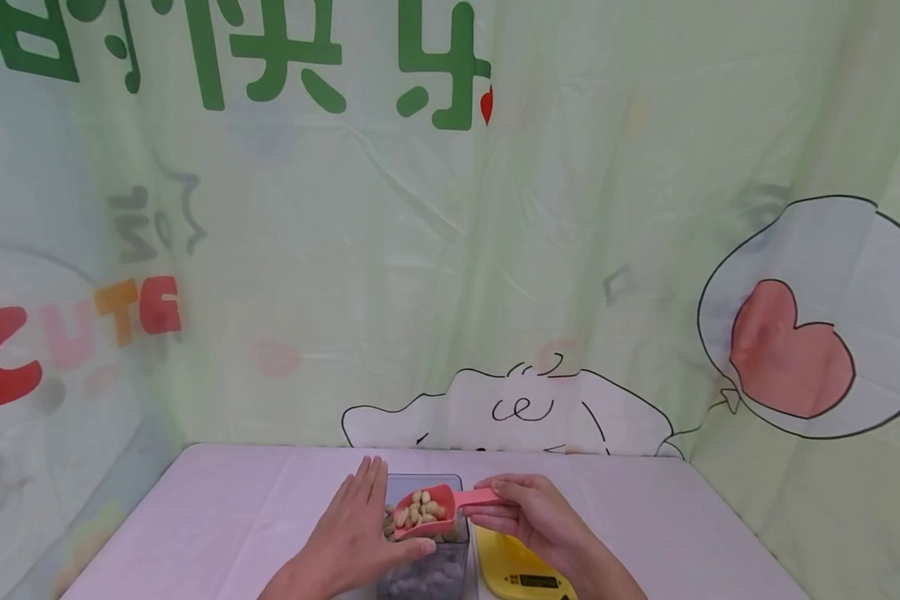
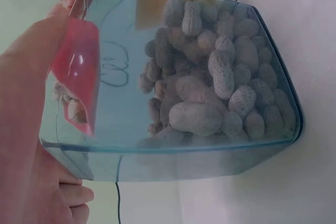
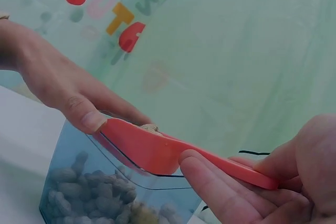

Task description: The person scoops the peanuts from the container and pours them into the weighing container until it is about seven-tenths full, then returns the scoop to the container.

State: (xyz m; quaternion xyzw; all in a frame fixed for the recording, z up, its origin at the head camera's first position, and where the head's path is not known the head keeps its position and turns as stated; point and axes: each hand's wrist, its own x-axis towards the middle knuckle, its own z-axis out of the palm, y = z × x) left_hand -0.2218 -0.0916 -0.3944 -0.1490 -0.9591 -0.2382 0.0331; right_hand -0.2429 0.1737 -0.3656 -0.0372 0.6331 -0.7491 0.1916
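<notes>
My right hand (image 1: 546,518) grips the handle of a pink-red scoop (image 3: 149,148). The scoop bears several unshelled peanuts (image 1: 422,508) and is held at the top of a clear bluish plastic container (image 1: 423,481). More peanuts (image 2: 197,118) fill the lower part of that container, seen through its wall in the left wrist view. My left hand (image 1: 351,529) rests on the container's rim at the left with fingers straight. Its thumb lies across the near side, close to the scoop's lip in the right wrist view.
A yellow kitchen scale (image 1: 521,568) with a small dark display lies right of the container, partly under my right forearm. The table has a pale pinkish cover (image 1: 255,500). A printed light-green curtain (image 1: 307,275) hangs behind and at both sides.
</notes>
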